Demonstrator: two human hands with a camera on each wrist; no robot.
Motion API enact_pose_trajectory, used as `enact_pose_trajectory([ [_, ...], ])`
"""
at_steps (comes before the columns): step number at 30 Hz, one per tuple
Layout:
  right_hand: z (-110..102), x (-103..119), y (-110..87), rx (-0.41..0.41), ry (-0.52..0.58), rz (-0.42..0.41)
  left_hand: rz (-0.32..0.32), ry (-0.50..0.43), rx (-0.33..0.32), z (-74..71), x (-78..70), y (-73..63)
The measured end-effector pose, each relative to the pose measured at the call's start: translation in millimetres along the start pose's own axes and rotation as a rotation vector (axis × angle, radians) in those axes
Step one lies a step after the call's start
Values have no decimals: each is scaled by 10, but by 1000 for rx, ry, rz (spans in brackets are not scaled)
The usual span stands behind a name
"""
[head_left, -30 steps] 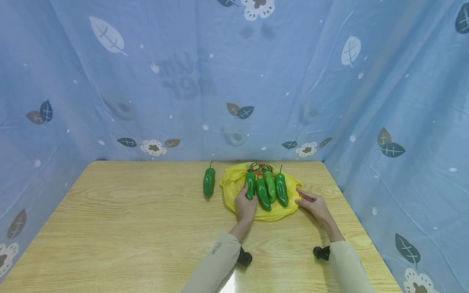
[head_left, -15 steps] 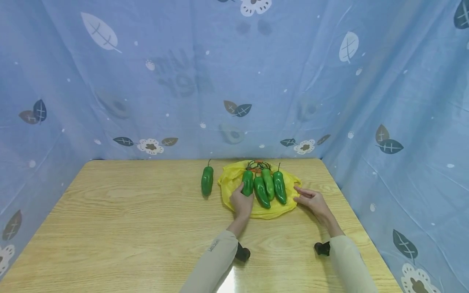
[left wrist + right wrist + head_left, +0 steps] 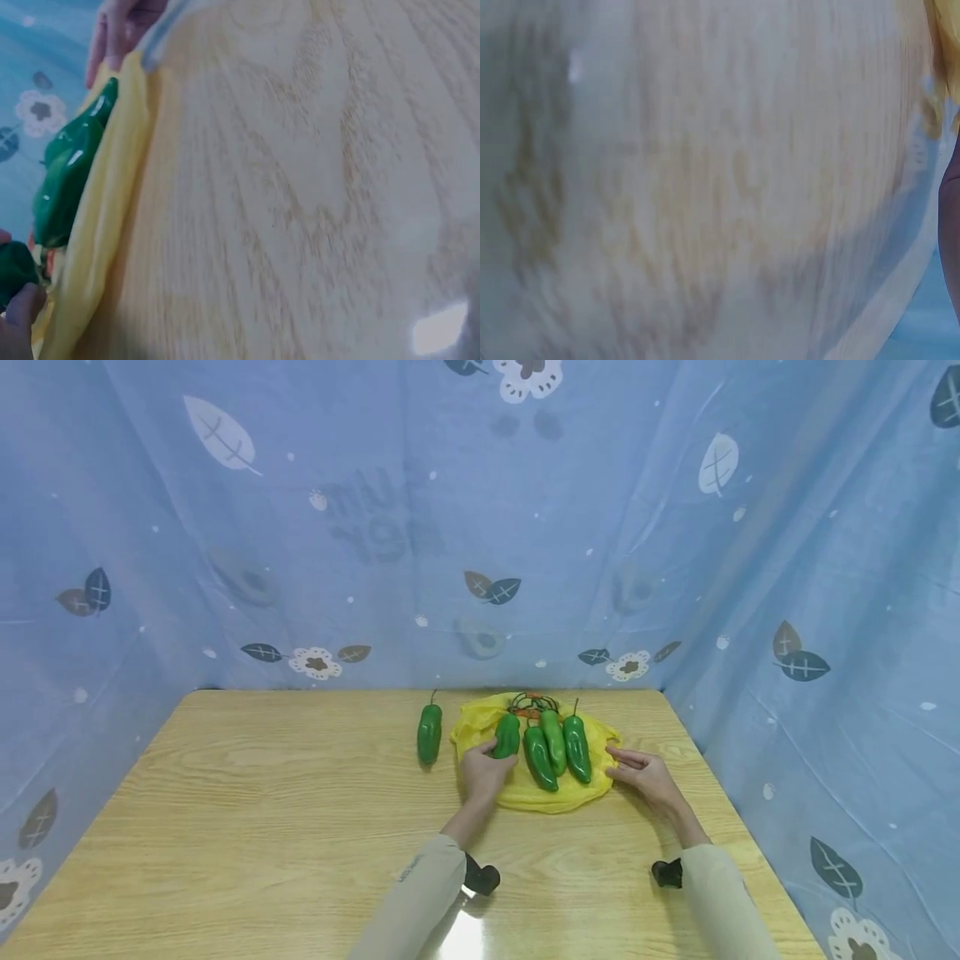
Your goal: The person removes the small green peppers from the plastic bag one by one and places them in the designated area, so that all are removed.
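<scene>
My left hand [image 3: 483, 774] grips a green chili pepper [image 3: 507, 737] over the left part of a yellow plastic bag [image 3: 551, 800], thumb on one side and fingers on the other. Three more green peppers [image 3: 540, 760] lie side by side on the bag, right of the held one. At the bag's right edge, my right hand [image 3: 647, 778] holds the yellow rim between thumb and fingers. In the left wrist view the held pepper [image 3: 15, 271] shows at the lower left, and the bag's edge [image 3: 124, 150] rises to the right hand's fingers [image 3: 116, 37].
A single green pepper [image 3: 429, 735] lies on the wooden table [image 3: 262, 810] left of the bag. Dark stems and orange-red bits [image 3: 531, 702] show at the bag's far side. A blue patterned curtain [image 3: 375, 527] closes the back and sides.
My left hand has shifted slightly left with the pepper, which now lies a little apart from the others. The right hand stays at the bag's edge.
</scene>
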State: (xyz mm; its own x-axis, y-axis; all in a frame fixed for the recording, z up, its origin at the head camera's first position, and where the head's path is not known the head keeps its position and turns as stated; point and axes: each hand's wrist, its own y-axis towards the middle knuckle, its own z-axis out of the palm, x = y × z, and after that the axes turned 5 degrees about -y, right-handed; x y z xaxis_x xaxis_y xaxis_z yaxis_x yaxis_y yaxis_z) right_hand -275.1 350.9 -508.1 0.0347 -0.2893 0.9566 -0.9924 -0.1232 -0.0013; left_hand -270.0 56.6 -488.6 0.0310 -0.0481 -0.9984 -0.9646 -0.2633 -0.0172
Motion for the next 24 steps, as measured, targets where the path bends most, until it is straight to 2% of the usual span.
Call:
enact_pose_trajectory([
  [8, -9, 29, -11, 16, -60, -6, -60, -89, 80, -134, -122, -58],
  [15, -19, 30, 16, 11, -98, -26, 46, -142, 98, -223, -222, -62],
  [24, -9, 35, -20, 18, -90, -42, 64, -190, 88, -350, -310, -59],
])
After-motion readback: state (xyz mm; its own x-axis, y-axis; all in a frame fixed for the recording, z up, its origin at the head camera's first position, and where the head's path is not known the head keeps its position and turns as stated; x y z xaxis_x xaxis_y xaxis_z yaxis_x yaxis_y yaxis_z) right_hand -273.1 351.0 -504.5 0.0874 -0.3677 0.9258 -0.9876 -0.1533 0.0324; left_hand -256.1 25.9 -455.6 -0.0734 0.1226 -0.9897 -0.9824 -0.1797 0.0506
